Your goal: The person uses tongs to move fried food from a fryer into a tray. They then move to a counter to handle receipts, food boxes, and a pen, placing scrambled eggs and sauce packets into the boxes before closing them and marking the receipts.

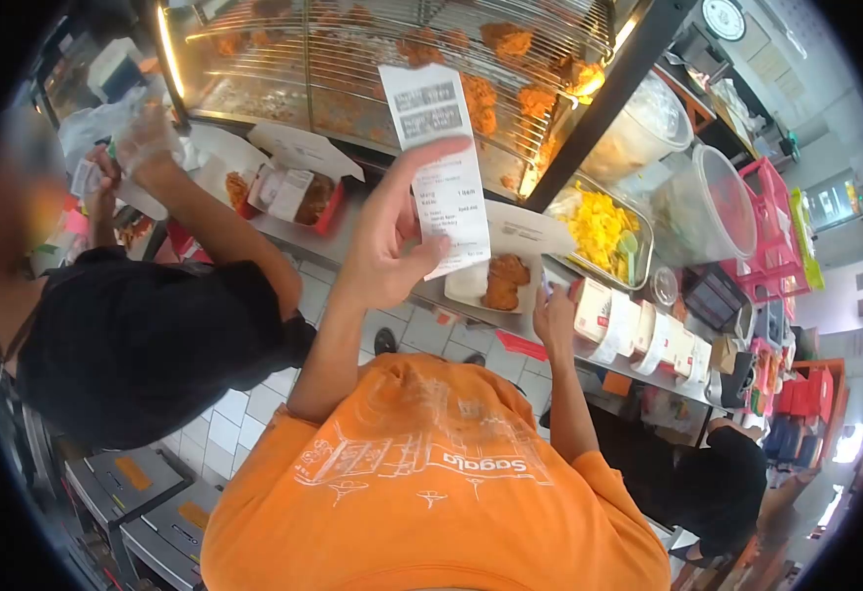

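Note:
A long printed receipt [456, 202] is pinched between the thumb and fingers of my left hand [392, 236], raised in front of the glass warmer. Lower and to the right, my right hand [553, 313] is closed at the counter edge around a small, thin pen-like item [547, 287], mostly hidden by the fingers. Between the hands, an open box [466, 287] holds pieces of fried chicken [503, 283]. Just right of my right hand stands a closed white box [594, 310] with a red print, in a row with several others.
A co-worker in black [146, 335] works at the left beside another open box [298, 197]. The warmer rack [392, 37] holds fried chicken. A tray of yellow food [599, 231] and large plastic tubs [699, 207] stand right. Another person [717, 483] is lower right.

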`<state>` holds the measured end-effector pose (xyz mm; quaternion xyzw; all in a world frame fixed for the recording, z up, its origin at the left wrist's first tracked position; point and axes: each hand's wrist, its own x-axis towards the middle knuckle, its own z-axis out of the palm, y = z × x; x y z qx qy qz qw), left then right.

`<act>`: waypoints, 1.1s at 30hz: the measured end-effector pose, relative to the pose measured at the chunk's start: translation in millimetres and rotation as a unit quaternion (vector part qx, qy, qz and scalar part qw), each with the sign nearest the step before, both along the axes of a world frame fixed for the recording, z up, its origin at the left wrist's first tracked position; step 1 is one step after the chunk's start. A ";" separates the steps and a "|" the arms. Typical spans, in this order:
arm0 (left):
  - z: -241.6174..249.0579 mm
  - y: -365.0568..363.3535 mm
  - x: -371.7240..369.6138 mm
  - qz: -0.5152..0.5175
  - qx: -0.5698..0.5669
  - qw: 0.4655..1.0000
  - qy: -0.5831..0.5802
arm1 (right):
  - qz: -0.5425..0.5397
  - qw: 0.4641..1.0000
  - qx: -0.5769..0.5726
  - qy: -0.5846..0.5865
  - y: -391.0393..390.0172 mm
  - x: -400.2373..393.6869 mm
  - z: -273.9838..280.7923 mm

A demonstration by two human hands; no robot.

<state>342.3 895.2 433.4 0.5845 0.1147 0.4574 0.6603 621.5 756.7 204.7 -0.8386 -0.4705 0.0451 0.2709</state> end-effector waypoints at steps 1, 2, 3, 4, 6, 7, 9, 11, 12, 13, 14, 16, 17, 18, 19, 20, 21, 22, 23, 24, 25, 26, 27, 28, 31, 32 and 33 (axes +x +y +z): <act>3.6 -3.3 1.6 -0.001 -0.004 1.000 -0.003 | -0.012 0.994 0.058 -0.094 -0.9 -0.4 12.8; 6.2 -5.9 3.8 0.009 0.020 1.000 0.012 | -0.024 0.995 0.076 0.051 1.7 -15.7 68.1; 8.2 -8.9 6.2 0.018 0.043 0.998 0.030 | -0.037 0.975 0.092 0.197 5.0 -38.2 133.4; 9.9 -12.9 8.8 0.012 0.037 0.999 0.033 | 0.042 0.943 0.197 0.263 7.7 -53.6 162.5; 11.7 -17.2 17.5 0.020 0.067 0.995 0.069 | 0.159 0.871 0.318 0.337 15.9 -86.0 213.1; 10.6 -19.1 22.4 0.010 0.064 0.996 0.069 | 0.204 0.851 0.335 0.350 18.7 -98.3 231.2; 9.0 -21.7 28.1 0.031 0.093 0.993 0.071 | 0.180 0.893 0.211 0.355 15.4 -105.5 237.3; 8.6 -19.6 33.4 0.058 0.090 0.993 0.042 | 0.169 0.916 0.085 0.353 12.6 -105.4 229.9; 7.7 -17.4 34.8 0.089 0.083 0.992 0.012 | 0.188 0.899 0.085 0.387 8.3 -101.3 210.3; 7.6 -14.4 32.7 0.097 0.080 0.992 0.009 | 0.206 0.880 0.080 0.421 6.5 -98.4 196.9; 8.2 -11.5 29.1 0.088 0.054 0.994 0.032 | 0.210 0.880 0.072 0.420 8.8 -99.6 191.9; 7.7 -10.4 25.4 0.082 0.021 0.995 0.055 | 0.270 0.820 0.274 0.424 14.4 -107.5 184.5; 8.4 -10.6 26.0 0.067 0.031 0.996 0.052 | 0.271 0.820 0.270 0.426 15.1 -111.5 191.7; 8.9 -9.7 26.8 0.051 0.044 0.997 0.049 | 0.223 0.810 0.304 0.449 16.6 -116.2 208.5; 7.8 -9.1 27.7 0.049 0.044 0.997 0.049 | 0.174 0.797 0.337 0.470 18.2 -120.8 224.0; 5.1 -8.7 29.1 0.026 0.054 0.997 0.041 | 0.171 0.781 0.377 0.468 23.5 -126.5 232.7; 2.4 -8.4 30.9 0.000 0.063 0.997 0.034 | 0.166 0.782 0.379 0.466 25.1 -124.4 230.3; 0.7 -7.9 32.8 -0.006 0.062 0.997 0.034 | 0.171 0.807 0.326 0.462 25.9 -121.2 225.6; -0.9 -7.2 34.3 0.002 0.073 0.997 0.035 | 0.176 0.829 0.271 0.457 25.7 -118.2 221.3; -1.9 -6.2 35.4 0.011 0.084 0.996 0.036 | 0.167 0.865 0.221 0.419 24.1 -114.1 219.0; -2.4 -4.0 37.4 0.008 0.085 0.996 0.035 | 0.165 0.866 0.222 0.418 24.2 -114.7 219.6; -2.5 -1.8 40.2 0.034 0.093 0.995 0.003 | 0.154 0.859 0.217 0.437 24.7 -116.0 220.9; -3.0 -1.7 42.6 0.061 0.099 0.993 -0.029 | 0.144 0.852 0.210 0.458 24.7 -117.5 221.9; -0.7 -3.9 46.8 0.063 0.097 0.993 -0.029 | 0.145 0.852 0.208 0.458 24.9 -119.5 224.6; 2.6 -7.7 52.5 -0.029 -0.039 0.986 -0.161 | 0.142 0.818 0.202 0.520 25.4 -126.7 229.6; -2.5 -5.2 51.3 -0.058 -0.110 0.982 -0.141 | 0.139 0.823 0.206 0.511 26.1 -128.4 229.6; -5.2 -2.9 50.1 -0.088 -0.180 0.972 -0.121 | 0.135 0.827 0.211 0.503 26.7 -129.5 229.8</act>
